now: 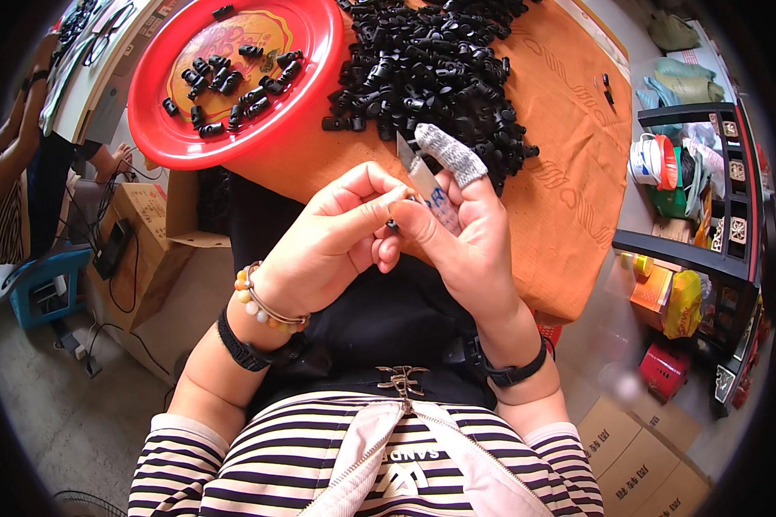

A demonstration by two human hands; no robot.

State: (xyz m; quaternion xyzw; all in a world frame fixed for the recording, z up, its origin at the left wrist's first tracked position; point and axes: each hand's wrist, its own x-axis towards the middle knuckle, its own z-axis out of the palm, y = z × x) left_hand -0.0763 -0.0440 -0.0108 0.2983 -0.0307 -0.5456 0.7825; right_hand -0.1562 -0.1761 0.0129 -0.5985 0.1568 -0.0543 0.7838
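Observation:
In front of my chest both hands meet, fingertips together. My left hand is closed in a pinch on a small black part, mostly hidden by the fingers. My right hand is closed round a knife with a pale wrapped handle, its short pointed blade tilted up and away from me. The right thumb meets the left fingertips at the black part. A grey knitted finger cover sits on the outstretched right index finger. Just beyond lies a big heap of black plastic parts.
An orange cloth covers the table. A round red tray with several black parts stands at the far left. Cardboard boxes, a blue stool and another person's arm are left; a dark shelf is right.

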